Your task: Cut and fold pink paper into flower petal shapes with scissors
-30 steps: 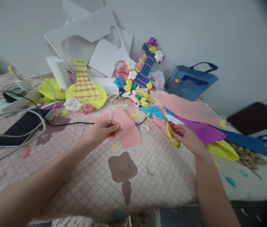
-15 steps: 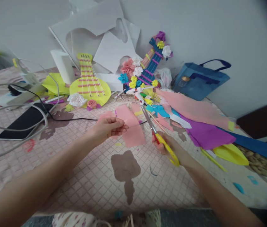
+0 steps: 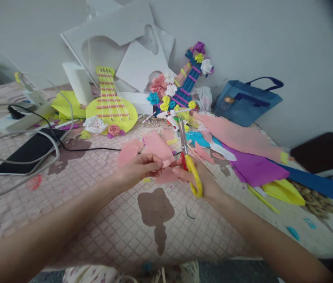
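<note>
My left hand pinches a small piece of pink paper between thumb and fingers. Just right of it, my right hand is closed on scissors with yellow and red handles; their blades point up and away toward the back of the table. The fingertips of the right hand come close to the pink piece, and I cannot tell whether they touch it. Beneath and behind both hands lie larger pink paper sheets.
Behind stand a yellow paper guitar, a blue flower-covered guitar and a glue gun. Coloured paper and a blue bag are on the right. Cables cross the left side beside a black tablet-like device.
My right hand has moved left toward my left hand, turning the scissors more upright. The left hand has shifted slightly right and nearer, with the small pink piece now showing at its fingertips.
</note>
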{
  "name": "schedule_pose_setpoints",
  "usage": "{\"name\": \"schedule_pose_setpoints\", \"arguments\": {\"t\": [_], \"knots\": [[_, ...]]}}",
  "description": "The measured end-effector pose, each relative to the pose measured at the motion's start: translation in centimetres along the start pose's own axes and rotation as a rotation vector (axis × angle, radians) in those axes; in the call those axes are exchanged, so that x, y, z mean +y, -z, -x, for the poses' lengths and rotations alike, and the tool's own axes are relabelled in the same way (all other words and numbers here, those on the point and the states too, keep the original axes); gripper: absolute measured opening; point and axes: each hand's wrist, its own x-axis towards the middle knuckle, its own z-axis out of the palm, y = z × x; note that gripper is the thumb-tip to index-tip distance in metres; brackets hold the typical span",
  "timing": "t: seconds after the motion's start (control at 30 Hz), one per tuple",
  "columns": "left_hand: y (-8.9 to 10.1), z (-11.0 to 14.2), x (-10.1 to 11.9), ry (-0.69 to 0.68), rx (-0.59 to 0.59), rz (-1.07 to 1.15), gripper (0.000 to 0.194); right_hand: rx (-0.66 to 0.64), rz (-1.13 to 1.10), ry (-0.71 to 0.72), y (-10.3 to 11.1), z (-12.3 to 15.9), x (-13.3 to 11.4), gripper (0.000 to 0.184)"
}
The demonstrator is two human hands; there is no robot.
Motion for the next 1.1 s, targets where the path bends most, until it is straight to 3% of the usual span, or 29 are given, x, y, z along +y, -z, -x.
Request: {"name": "schedule_pose_setpoints", "arguments": {"t": [0.27, 0.7, 1.1], "knots": [[-0.2, 0.2, 0.4, -0.025, 0.032, -0.229, 0.019, -0.013, -0.101, -0.041, -1.3, -1.8, 0.2, 0.033], [0.3, 0.0, 0.5, 0.124, -0.015, -0.168, 0.023, -0.023, 0.041, -0.112, -1.3, -1.8, -0.1, 0.032], [0.1, 0.0, 0.5, 0.164, -0.050, -0.181, 0.019, -0.048, 0.101, -0.111, -1.3, -1.5, 0.0, 0.035]]}}
